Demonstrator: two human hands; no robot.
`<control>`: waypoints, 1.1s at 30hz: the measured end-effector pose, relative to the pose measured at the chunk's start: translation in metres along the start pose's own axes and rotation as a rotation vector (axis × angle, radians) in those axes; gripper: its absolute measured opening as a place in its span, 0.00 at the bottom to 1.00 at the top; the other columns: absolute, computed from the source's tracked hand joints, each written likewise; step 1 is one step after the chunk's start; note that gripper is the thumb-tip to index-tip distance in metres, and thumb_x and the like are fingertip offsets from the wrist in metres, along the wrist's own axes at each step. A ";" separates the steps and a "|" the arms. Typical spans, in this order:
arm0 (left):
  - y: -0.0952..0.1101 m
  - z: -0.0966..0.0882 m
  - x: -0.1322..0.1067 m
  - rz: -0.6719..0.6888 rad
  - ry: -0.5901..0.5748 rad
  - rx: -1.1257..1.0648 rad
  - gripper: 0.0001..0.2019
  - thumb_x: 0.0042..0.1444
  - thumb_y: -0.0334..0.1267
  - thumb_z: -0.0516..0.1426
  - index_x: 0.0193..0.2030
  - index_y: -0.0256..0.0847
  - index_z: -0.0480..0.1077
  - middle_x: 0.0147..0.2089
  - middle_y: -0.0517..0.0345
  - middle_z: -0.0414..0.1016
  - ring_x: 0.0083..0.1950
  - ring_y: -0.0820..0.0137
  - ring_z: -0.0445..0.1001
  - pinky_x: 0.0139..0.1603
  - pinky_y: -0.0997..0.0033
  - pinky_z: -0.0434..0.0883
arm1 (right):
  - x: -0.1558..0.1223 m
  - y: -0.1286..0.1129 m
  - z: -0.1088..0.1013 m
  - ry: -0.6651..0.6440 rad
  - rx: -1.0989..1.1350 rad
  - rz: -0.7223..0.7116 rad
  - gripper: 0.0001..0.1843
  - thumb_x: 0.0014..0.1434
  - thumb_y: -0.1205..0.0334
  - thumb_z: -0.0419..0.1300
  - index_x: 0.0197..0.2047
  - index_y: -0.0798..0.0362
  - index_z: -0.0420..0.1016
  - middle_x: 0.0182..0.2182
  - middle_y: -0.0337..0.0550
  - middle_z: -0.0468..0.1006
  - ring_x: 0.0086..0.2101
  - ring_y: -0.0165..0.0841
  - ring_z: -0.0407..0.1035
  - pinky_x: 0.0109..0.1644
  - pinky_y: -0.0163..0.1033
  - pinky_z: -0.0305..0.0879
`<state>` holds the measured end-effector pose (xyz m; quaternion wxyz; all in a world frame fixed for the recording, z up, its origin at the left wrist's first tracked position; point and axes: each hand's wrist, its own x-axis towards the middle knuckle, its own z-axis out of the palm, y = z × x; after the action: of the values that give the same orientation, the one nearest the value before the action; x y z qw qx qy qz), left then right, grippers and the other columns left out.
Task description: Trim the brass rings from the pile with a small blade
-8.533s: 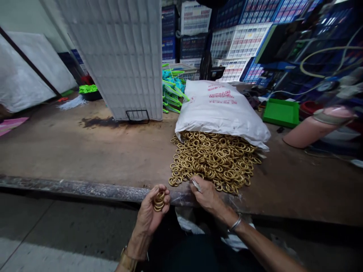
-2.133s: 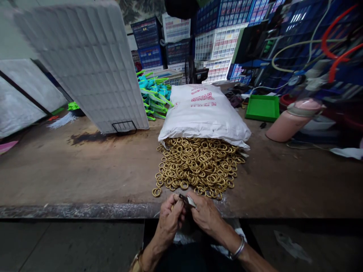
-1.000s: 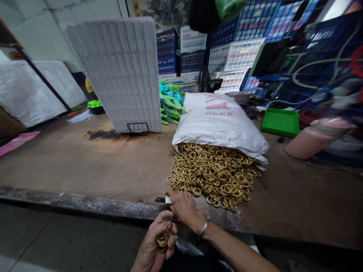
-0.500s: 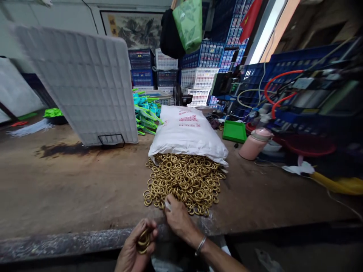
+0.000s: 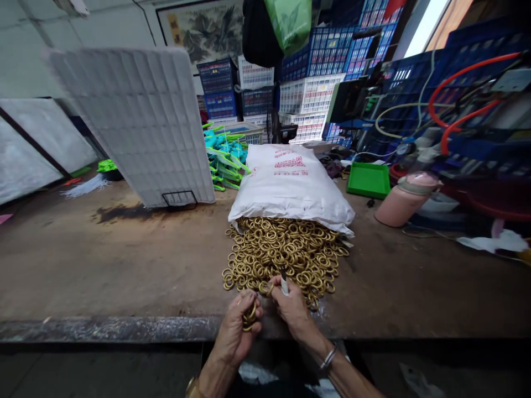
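Note:
Several gold-coloured rings (image 5: 249, 317) are bunched in my left hand (image 5: 236, 331), its fingers curled round them above the table's front edge. Close beside it, my right hand (image 5: 293, 309) is closed, pinching one gold ring (image 5: 266, 288) at the near edge of the heap. A small white piece with a dark tip (image 5: 284, 283) sticks up from the right fingers; I cannot make out its kind. The heap of gold rings (image 5: 286, 254) spills from the open mouth of a white sack (image 5: 290, 190) lying on its side.
The brown work table (image 5: 124, 271) bears a tall padded white panel (image 5: 136, 127) on a wire stand. Behind the sack lie green and blue plastic pieces (image 5: 226, 152). To the right are a green tray (image 5: 368, 180), a pink bottle (image 5: 404, 202) and a machine with orange hoses (image 5: 446, 119).
The view has shifted left. My left hand has come up and nearer to the right one. My right hand has drawn back slightly from the heap with a ring between its fingers.

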<state>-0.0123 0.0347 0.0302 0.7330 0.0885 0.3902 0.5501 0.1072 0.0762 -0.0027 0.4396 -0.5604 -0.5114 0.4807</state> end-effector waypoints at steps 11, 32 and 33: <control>-0.014 0.015 0.003 0.143 -0.031 0.141 0.18 0.43 0.41 0.62 0.39 0.37 0.64 0.25 0.61 0.68 0.24 0.77 0.65 0.16 0.84 0.55 | -0.005 -0.015 0.005 0.011 0.083 0.099 0.06 0.44 0.59 0.53 0.23 0.53 0.63 0.16 0.34 0.66 0.20 0.27 0.60 0.25 0.32 0.58; -0.014 0.006 0.006 0.148 0.037 0.379 0.18 0.41 0.47 0.62 0.34 0.37 0.66 0.18 0.67 0.59 0.17 0.81 0.56 0.14 0.85 0.45 | -0.007 -0.013 -0.002 -0.119 -0.306 -0.165 0.15 0.54 0.53 0.48 0.21 0.53 0.60 0.17 0.32 0.60 0.21 0.25 0.55 0.26 0.30 0.51; -0.013 0.005 0.005 0.139 0.022 0.395 0.17 0.42 0.47 0.61 0.34 0.37 0.66 0.18 0.67 0.60 0.17 0.81 0.56 0.14 0.85 0.45 | -0.007 -0.013 -0.002 -0.114 -0.314 -0.164 0.15 0.54 0.53 0.49 0.21 0.53 0.60 0.17 0.32 0.59 0.21 0.25 0.54 0.25 0.30 0.51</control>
<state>0.0016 0.0359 0.0239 0.6574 0.2510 0.4915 0.5130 0.1076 0.0705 0.0106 0.3548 -0.5506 -0.6480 0.3886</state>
